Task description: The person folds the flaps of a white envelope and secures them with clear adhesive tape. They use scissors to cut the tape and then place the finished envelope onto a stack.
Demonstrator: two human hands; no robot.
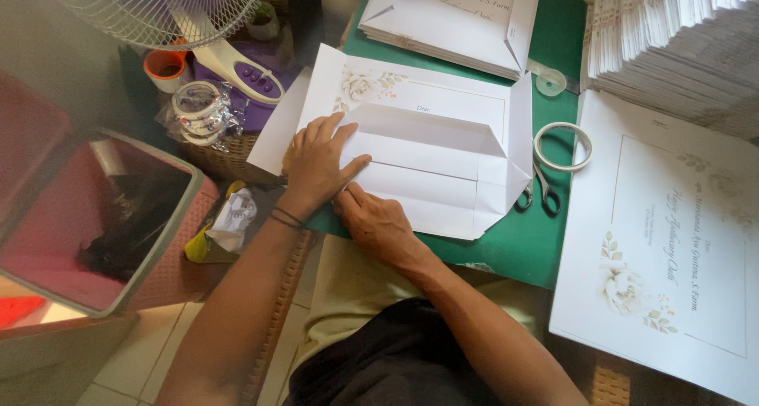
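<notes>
A white paper sheet with a pale flower print lies partly folded on a green cutting mat. My left hand rests flat on the sheet's left part, fingers spread, index finger pointing right along a fold. My right hand presses down on the sheet's lower left edge, just below the left hand. Neither hand grips anything.
Scissors and a roll of clear tape lie right of the sheet. Printed flat sheets lie at right, a stack of folded white paper behind. A fan, tape rolls and a pink bin stand at left.
</notes>
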